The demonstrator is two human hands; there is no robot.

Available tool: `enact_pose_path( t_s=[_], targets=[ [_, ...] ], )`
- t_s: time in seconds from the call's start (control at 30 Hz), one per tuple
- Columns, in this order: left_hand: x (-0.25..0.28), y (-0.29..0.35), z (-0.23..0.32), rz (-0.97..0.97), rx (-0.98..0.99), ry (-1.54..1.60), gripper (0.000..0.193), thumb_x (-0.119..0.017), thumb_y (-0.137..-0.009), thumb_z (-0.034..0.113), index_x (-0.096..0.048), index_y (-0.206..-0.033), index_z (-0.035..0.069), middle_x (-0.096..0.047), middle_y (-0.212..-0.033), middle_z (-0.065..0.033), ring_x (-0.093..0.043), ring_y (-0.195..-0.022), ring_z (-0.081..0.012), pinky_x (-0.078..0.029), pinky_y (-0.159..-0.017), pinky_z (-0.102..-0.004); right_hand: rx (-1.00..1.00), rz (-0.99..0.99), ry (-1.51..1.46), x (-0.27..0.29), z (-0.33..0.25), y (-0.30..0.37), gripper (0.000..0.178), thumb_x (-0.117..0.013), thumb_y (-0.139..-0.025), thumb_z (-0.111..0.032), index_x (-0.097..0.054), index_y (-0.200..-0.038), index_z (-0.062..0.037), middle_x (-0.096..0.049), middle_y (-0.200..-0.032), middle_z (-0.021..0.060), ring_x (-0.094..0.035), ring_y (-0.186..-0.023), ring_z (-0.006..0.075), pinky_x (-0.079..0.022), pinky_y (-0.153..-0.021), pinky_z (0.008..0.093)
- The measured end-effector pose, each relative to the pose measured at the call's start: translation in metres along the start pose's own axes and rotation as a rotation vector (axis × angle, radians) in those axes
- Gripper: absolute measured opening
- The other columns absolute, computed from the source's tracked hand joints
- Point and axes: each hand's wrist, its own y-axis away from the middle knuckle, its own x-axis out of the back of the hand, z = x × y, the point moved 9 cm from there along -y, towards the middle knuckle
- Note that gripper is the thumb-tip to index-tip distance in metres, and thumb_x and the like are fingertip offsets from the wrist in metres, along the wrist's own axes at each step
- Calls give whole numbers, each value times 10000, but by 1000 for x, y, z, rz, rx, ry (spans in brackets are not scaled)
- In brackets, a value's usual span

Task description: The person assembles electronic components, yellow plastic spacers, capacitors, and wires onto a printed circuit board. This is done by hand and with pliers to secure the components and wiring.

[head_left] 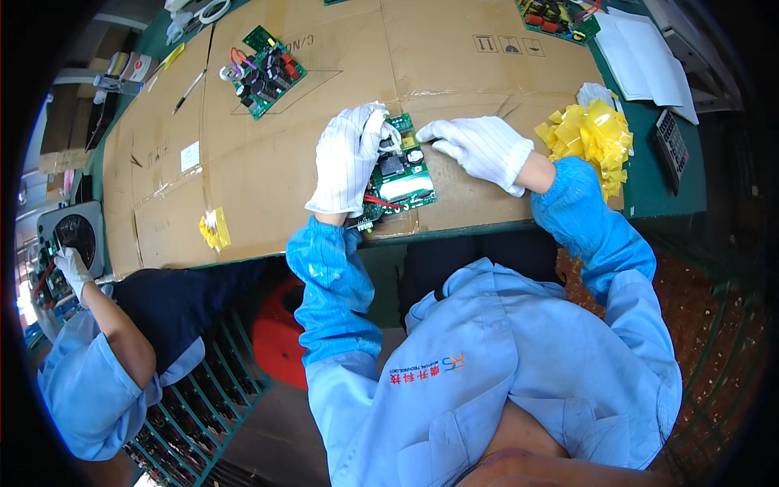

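Observation:
A green circuit board (418,183) crowded with components, a white block and red wires lies near the cardboard's front edge. My left hand (347,158), in a white striped glove, is closed over the board's left side, its fingers curled round near the top and hiding part of it. Just right of the board is my right hand (480,148), gloved alike. Its fingers stretch left toward the board's upper right edge, apart from each other at the tips, and nothing shows between them.
Another board (268,75) lies at the back left, and a third (558,18) at the back right. Yellow tape pieces (591,138) are heaped at right, beside a calculator (672,150) and white papers (641,61). A pen (189,91) lies left. A co-worker's gloved hand (75,270) is at far left.

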Motion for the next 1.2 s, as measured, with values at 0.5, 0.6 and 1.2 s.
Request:
enact_pose_path(
  t_s=[0.5, 0.6, 1.2],
  targets=[
    [1, -3, 5, -63, 110, 53, 229, -557, -1002, 152, -692, -1127, 16, -700, -1017, -168, -671, -956, -308, -510, -859, -374, -48, -287, -94, -18, 6, -14, 293, -516, -996, -274, -554, -1266, -166, -700, -1010, 175, -655, -916, 405, -505, -780, 511],
    [-2, -3, -2, -84, 130, 101, 221, -554, -1008, 141, -689, -1117, 6, -696, -990, -164, -669, -927, -299, -513, -850, -366, -5, -203, -48, -17, 6, -15, 288, -520, -993, -270, -557, -1260, -167, -702, -958, 169, -657, -878, 410, -507, -752, 510],
    [0, 5, -12, -27, 207, 114, 224, -537, -997, 128, -662, -1141, 10, -674, -1119, -193, -635, -1091, -340, -492, -958, -402, 13, -308, -12, -16, 2, -17, 276, -520, -993, -249, -545, -1259, -178, -690, -874, 164, -648, -778, 418, -492, -656, 523]
  ],
)
